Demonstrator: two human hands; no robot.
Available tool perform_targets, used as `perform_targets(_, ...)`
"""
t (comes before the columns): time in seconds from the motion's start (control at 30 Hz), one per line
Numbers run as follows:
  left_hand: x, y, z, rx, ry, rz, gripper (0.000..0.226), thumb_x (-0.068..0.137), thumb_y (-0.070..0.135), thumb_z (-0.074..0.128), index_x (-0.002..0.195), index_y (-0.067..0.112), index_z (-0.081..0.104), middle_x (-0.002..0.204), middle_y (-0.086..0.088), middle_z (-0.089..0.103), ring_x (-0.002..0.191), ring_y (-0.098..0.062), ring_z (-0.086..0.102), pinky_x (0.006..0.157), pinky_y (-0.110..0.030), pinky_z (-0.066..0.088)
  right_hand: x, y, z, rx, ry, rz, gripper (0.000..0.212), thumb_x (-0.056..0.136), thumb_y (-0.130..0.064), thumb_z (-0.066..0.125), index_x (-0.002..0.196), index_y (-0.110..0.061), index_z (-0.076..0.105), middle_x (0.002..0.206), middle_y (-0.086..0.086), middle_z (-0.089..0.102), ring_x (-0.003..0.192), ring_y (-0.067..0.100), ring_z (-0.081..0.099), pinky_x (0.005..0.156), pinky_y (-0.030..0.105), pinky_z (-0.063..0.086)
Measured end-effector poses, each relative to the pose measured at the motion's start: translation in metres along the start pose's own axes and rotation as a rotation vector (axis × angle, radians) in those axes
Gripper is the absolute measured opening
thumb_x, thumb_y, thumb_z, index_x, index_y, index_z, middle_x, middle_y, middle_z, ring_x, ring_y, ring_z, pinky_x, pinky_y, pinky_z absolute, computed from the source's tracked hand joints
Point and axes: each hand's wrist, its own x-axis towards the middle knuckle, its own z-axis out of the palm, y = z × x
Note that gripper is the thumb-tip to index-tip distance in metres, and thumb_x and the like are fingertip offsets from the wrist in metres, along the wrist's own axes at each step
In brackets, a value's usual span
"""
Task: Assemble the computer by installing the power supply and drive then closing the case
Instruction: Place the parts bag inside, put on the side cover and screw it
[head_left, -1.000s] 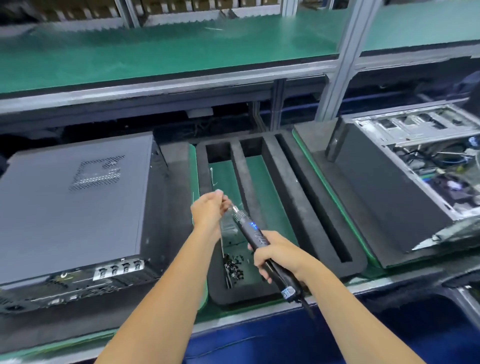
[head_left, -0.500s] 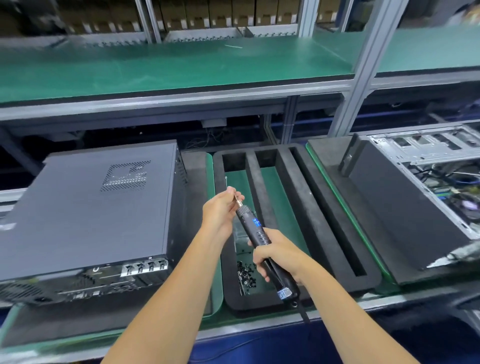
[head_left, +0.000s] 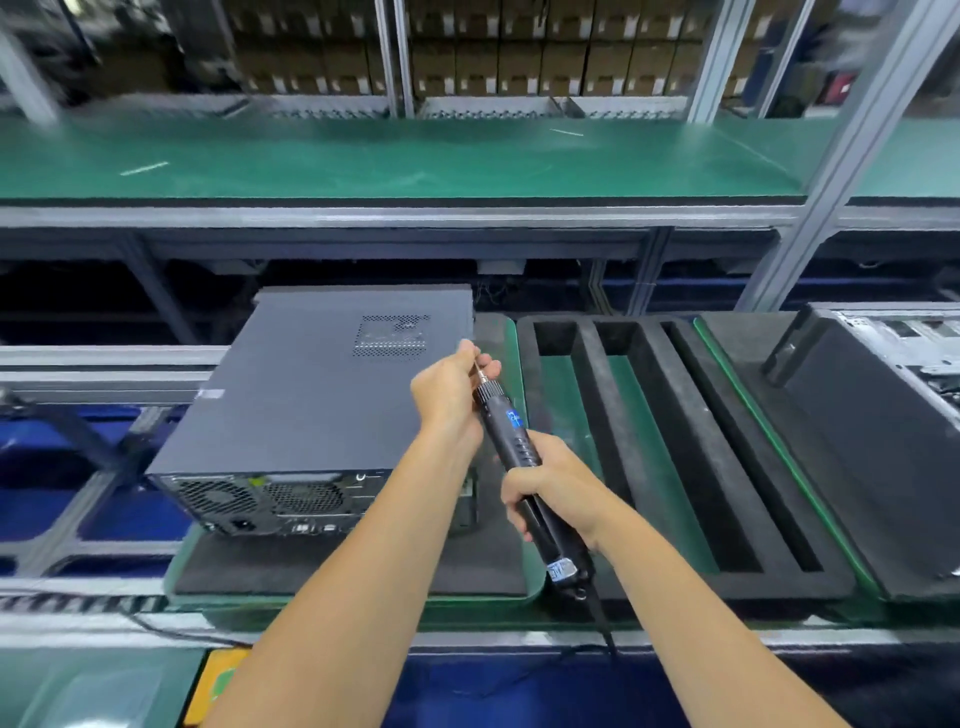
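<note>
Two computers: one closed dark-grey metal case (head_left: 317, 395) on its foam pad, left of your hands; one open case (head_left: 883, 415) far right. One slotted black foam tray (head_left: 675, 447) between. Your right hand (head_left: 556, 488) clamps one black electric screwdriver (head_left: 519, 457), angled up-left. Your left hand (head_left: 452, 389) pinches its bit tip.

**Head view: screwdriver held over closed case**

The right hand (head_left: 553, 491) grips the body of the electric screwdriver (head_left: 524, 465), which tilts up and to the left. The left hand (head_left: 452, 387) pinches at the bit tip. Both hands are above the right edge of the closed computer case (head_left: 311, 395), which lies on a foam pad (head_left: 322, 569). A slotted foam tray (head_left: 691, 447) sits just right of it. An open chassis (head_left: 883, 415) lies at far right.
</note>
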Motion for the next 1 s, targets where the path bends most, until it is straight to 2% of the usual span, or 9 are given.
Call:
perform_targets(0.13, -0.007, 0.041, -0.047, -0.102, 0.020, -0.003, 0.023, 0.089, 0.002, 0.059, 0.068, 0.004, 0.051, 0.058, -0.006, 0.054, 0.046, -0.019, 0.049, 0.047, -0.023, 0.040, 0.007, -0.009, 0.067, 0.014, -0.017, -0.032, 0.027, 0.069, 0.003, 0.055, 0.085, -0.012, 0.039, 0.052, 0.009, 0.046, 0.040, 0.024, 0.047, 0.043, 0.029, 0.043)
perform_targets(0.33, -0.008, 0.086, -0.123, -0.080, 0.057, 0.026, 0.027, 0.092, 0.006, 0.057, 0.065, 0.006, 0.053, 0.055, -0.002, 0.055, 0.048, -0.016, 0.052, 0.049, -0.021, 0.039, 0.015, -0.009, 0.159, 0.026, -0.023, -0.028, 0.029, 0.068, 0.003, 0.057, 0.090, -0.011, 0.043, 0.054, 0.010, 0.049, 0.044, 0.026, 0.048, 0.045, 0.032, 0.045)
perform_targets(0.47, -0.013, 0.100, -0.161, 0.052, 0.078, 0.035, 0.028, 0.089, 0.006, 0.058, 0.061, 0.007, 0.053, 0.057, -0.003, 0.057, 0.049, -0.017, 0.055, 0.053, -0.024, 0.042, 0.013, -0.002, 0.199, 0.049, -0.009, 0.002, 0.029, 0.068, 0.003, 0.059, 0.088, -0.011, 0.042, 0.054, 0.007, 0.051, 0.045, 0.026, 0.050, 0.045, 0.032, 0.045)
perform_targets(0.57, -0.019, 0.099, -0.181, 0.175, 0.109, 0.085, 0.028, 0.090, 0.010, 0.058, 0.062, 0.006, 0.054, 0.057, -0.004, 0.060, 0.049, -0.017, 0.059, 0.048, -0.023, 0.046, 0.007, 0.005, 0.219, 0.065, -0.015, 0.009, 0.031, 0.067, 0.002, 0.060, 0.089, -0.011, 0.043, 0.056, 0.007, 0.051, 0.045, 0.026, 0.050, 0.045, 0.033, 0.046)
perform_targets(0.73, -0.034, 0.088, -0.217, 0.247, 0.161, 0.090, 0.025, 0.091, 0.012, 0.057, 0.067, 0.006, 0.059, 0.057, -0.002, 0.064, 0.051, -0.015, 0.063, 0.050, -0.024, 0.049, -0.009, 0.025, 0.249, 0.057, -0.029, 0.058, 0.036, 0.070, -0.003, 0.065, 0.096, -0.017, 0.044, 0.077, 0.012, 0.051, 0.049, 0.022, 0.053, 0.049, 0.031, 0.047)
perform_targets(0.87, -0.041, 0.081, -0.255, 0.081, 0.165, -0.041, 0.019, 0.092, 0.011, 0.058, 0.074, 0.005, 0.061, 0.060, -0.005, 0.060, 0.051, -0.017, 0.058, 0.053, -0.027, 0.049, -0.018, 0.045, 0.276, 0.007, -0.036, 0.059, 0.043, 0.076, -0.014, 0.076, 0.105, -0.019, 0.044, 0.091, 0.010, 0.054, 0.062, 0.018, 0.054, 0.056, 0.032, 0.046)
perform_targets(1.0, -0.042, 0.082, -0.278, -0.038, 0.161, -0.118, 0.012, 0.089, 0.002, 0.057, 0.077, -0.001, 0.059, 0.059, -0.008, 0.057, 0.050, -0.017, 0.055, 0.050, -0.025, 0.051, -0.019, 0.052, 0.295, 0.028, -0.064, 0.080, 0.052, 0.075, -0.014, 0.079, 0.112, -0.019, 0.044, 0.101, 0.013, 0.055, 0.072, 0.019, 0.055, 0.061, 0.031, 0.048)
